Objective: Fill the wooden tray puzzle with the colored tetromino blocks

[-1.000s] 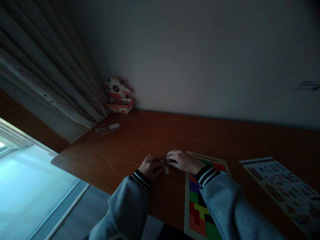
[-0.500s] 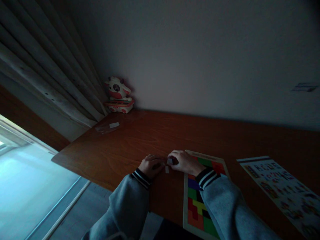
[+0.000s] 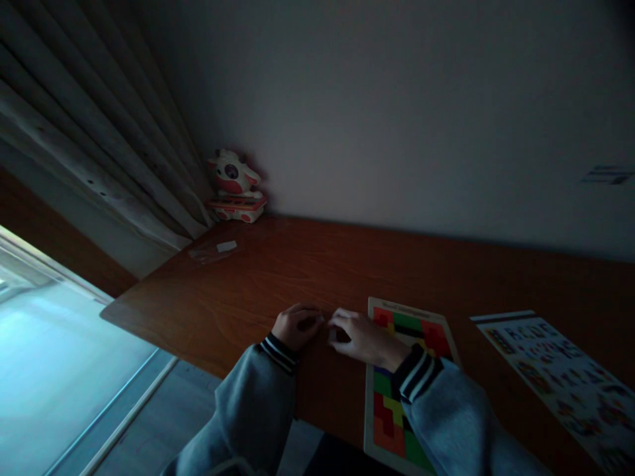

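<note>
Over the brown table point(image 3: 278, 264), my left hand point(image 3: 297, 326) has its thumb and fingers curled together in a pinch. Its fingertips point at those of my right hand point(image 3: 354, 336), which is also curled, thumb toward fingers, a small gap away. Whatever lies between the fingertips of either hand is too small and dark to make out. My right wrist and sleeve pass over the wooden puzzle board point(image 3: 369, 410) with its red, green, yellow and blue block shapes, hiding its middle.
A cow-shaped toy point(image 3: 237, 188) stands at the back left corner. Near it lie a clear plastic wrapper point(image 3: 206, 255) and a white slip point(image 3: 227, 246). A printed sheet point(image 3: 560, 370) lies at the right. Curtains hang at the left.
The small white pieces seen at my fingertips no longer show. My right hand has shifted slightly down, uncovering more of the board's top.
</note>
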Demonstrator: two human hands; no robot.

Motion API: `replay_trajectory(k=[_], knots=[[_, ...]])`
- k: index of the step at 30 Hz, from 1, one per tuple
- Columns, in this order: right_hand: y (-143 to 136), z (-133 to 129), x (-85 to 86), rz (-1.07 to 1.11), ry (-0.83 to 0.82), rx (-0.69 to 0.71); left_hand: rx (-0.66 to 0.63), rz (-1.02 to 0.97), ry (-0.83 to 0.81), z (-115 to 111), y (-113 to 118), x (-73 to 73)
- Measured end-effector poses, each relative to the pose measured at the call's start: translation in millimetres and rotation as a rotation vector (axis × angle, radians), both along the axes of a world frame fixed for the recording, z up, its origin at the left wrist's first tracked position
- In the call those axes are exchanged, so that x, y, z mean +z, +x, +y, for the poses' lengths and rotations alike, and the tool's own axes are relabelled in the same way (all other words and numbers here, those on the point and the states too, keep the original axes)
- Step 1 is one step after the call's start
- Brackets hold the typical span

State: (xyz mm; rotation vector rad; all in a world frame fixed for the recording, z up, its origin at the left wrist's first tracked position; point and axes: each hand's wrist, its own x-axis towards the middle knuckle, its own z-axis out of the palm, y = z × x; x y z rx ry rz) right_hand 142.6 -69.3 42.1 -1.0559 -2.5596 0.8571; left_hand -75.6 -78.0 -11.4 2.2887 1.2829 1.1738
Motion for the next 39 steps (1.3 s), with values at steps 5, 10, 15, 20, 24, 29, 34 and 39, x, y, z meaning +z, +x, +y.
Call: replay_trajectory(k=[5,10,15,20,24,29,34,39], knots=[[-1.3,-6.4,-5.5,-0.03,-0.018,-0.043,-0.009,0.0,-0.006,0.0,-0.5,1.4],[-3.3,-7.4,-10.2,-0.03,0.009,-0.082,-0.008,0.001,0.0,0.5,-0.3,0.5],[-3.8,-10.3,-9.1,-0.032,0.039,-0.089,0.006,-0.017,-0.013,0.5,1.0,-1.7],[-3.5,-15.5,-12.3,-0.016,0.064,-0.11,0.009,-0.002,-0.012,-0.7,2.4,0.8],[-2.4,-11.6,-18.3,0.027,0.069,-0.121,-0.007,0.021,0.0,-0.8,2.8,3.1],[7.9,-5.3,-16.7,0.076,0.069,-0.066,-0.004,0.014,0.021,0.5,3.1,3.9],[54.5,-9.8,-3.9,0.208,0.103,-0.084,-0.073,0.022,0.04,1.0,7.1,6.0],[129.3,-18.0,3.4,0.245,0.3,-0.276,-0.18,-0.025,0.015,2.0,35.3,7.3]])
